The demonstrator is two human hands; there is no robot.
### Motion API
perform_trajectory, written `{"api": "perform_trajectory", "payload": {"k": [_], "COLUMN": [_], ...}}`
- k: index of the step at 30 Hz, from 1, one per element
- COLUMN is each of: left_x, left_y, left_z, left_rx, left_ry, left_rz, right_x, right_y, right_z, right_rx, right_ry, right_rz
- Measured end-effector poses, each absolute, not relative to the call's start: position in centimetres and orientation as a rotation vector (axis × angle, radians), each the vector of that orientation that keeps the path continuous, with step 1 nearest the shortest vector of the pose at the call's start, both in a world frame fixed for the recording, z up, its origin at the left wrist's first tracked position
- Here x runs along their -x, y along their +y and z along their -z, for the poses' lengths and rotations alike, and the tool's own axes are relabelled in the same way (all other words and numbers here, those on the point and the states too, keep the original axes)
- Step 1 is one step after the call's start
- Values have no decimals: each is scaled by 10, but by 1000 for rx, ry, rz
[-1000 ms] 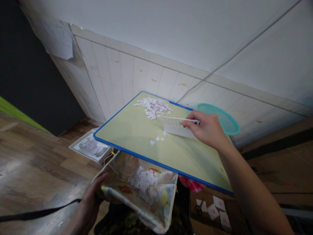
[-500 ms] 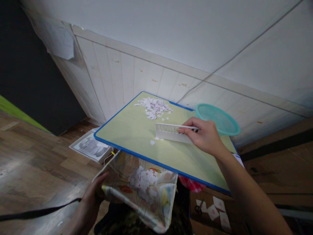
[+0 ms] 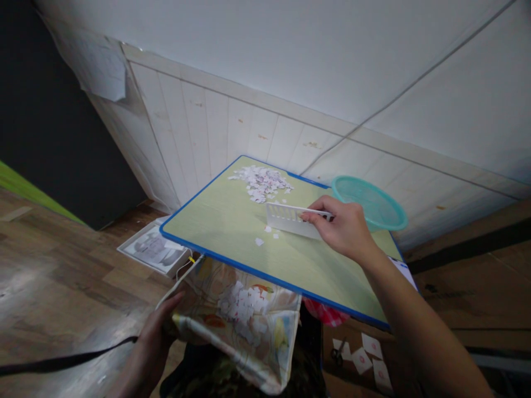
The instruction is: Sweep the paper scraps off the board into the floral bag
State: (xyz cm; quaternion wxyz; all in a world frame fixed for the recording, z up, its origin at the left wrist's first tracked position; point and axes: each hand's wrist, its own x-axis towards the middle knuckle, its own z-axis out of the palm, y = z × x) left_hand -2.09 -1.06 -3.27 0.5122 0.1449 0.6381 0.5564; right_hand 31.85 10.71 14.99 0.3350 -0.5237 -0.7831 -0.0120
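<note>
Between the fingers and thumb of my right hand (image 3: 342, 224) is a white slotted plastic strip (image 3: 292, 221), held on edge over the table top (image 3: 215, 221). A few loose paper scraps (image 3: 259, 241) lie just in front of the strip. Farther back sits a heap of small white paper pieces (image 3: 263, 182). My left hand (image 3: 160, 326) grips the side of a patterned cloth bag (image 3: 224, 331), whose mouth gapes below the table's near edge. Inside the bag rests a pile of paper pieces (image 3: 243, 309).
A turquoise plastic basket (image 3: 367, 202) stands at the table's back right, near the panelled wall (image 3: 249, 124). On the floor at left is an open box (image 3: 153, 246). Scissors (image 3: 338, 352) and several printed cards (image 3: 362, 360) lie low on the right.
My right hand has moved the strip slightly away from me, toward the back of the table. More of the scraps in front of it now show. My left hand and the bag have stayed put.
</note>
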Motion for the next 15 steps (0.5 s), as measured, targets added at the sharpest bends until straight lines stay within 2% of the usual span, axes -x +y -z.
{"api": "perform_trajectory", "payload": {"k": [10, 15], "left_x": [31, 27], "left_y": [-7, -9], "left_z": [40, 42], "left_rx": [-331, -380], "left_ry": [1514, 1515], "left_rz": [-1264, -1334], "right_x": [-311, -323], "right_y": [101, 94], "right_z": [-150, -150], "right_rx": [1373, 1371], "right_ry": [-2091, -2021], "right_rz": [83, 126]}}
